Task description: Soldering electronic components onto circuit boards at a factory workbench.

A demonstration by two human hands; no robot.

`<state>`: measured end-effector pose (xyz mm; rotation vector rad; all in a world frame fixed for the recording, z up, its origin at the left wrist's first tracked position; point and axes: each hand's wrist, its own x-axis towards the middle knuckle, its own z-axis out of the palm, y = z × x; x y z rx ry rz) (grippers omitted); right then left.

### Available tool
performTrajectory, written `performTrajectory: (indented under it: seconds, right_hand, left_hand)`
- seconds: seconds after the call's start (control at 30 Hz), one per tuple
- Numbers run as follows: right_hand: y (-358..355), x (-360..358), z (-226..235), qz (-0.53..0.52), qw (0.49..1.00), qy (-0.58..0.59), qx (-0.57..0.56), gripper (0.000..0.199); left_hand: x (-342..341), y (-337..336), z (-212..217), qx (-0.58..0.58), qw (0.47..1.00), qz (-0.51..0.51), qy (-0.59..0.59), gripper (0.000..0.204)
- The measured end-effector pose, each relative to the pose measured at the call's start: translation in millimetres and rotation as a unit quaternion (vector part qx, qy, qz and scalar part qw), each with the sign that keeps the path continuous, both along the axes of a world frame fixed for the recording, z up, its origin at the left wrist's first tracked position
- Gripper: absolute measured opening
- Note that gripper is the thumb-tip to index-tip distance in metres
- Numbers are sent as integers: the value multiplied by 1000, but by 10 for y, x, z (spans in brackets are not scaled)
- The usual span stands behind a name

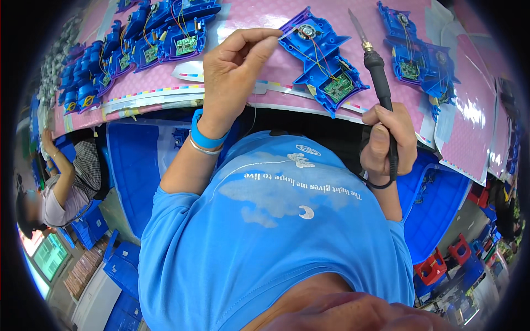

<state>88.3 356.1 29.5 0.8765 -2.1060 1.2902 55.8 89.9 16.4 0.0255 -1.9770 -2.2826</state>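
My right hand [389, 140] grips a black-handled soldering iron [377, 74], its metal tip pointing up and away from me, to the right of a blue plastic housing half [326, 60]. That housing lies on the table with a round speaker [307, 32], thin coloured wires and a green circuit board [338, 88] in it. At the housing's upper left corner, my left hand [234, 69] pinches a thin, pale strand that looks like solder wire. A fine line of it hangs below the hand. The iron's tip is apart from the housing.
Rows of similar blue housings [149, 47] lie at the left on the pink table covering [265, 105]. More housings [419, 58] lie at the right. Blue bins [132, 165] stand below the table edge. Another person [61, 187] sits at the far left.
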Motion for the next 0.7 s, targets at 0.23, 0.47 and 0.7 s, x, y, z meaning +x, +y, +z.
performTrajectory:
  seconds: [0.23, 0.47, 0.7]
  right_hand:
    - [-63, 2, -73, -13, 991, 22, -132, 19]
    - [11, 75, -55, -22, 989, -4, -144, 21]
    - [60, 77, 5, 39, 988, -50, -141, 22]
  left_hand:
    - [-352, 85, 132, -373, 881, -90, 277, 31]
    - [-238, 24, 270, -442, 857, -139, 224, 11]
    - [61, -144, 244, -303, 942, -144, -10, 15]
